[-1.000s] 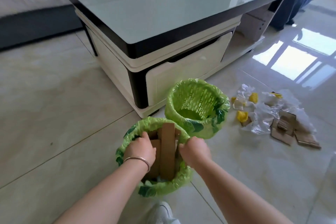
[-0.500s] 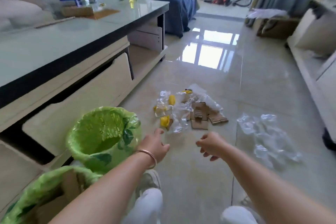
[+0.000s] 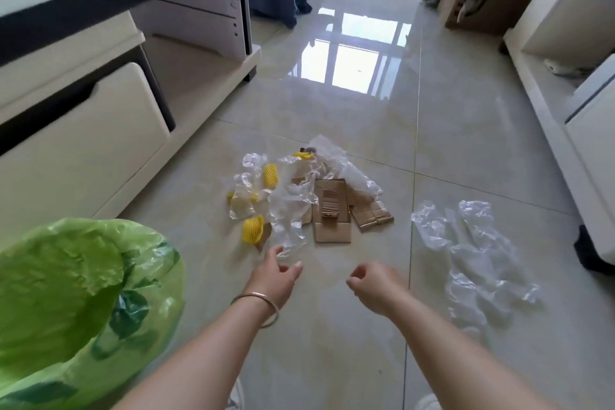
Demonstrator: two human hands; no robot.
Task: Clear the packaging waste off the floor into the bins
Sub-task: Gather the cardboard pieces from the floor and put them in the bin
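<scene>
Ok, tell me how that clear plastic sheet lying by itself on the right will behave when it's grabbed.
The clear plastic sheet looks thin and crumpled, so it will probably flop and bunch up in the right hand rather than hold its shape. It seems very light and may drift or slide on the glossy floor. Scrunching it into a ball first should likely help.

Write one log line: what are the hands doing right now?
left hand: open, empty, near clear plastic wrap | right hand: loosely curled, empty | cardboard pieces: on floor

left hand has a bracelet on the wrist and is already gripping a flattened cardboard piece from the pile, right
Not quite. The head view shows the left hand, bracelet on the wrist, open and empty, reaching toward the pile; the flattened cardboard piece lies untouched on the floor.
</scene>
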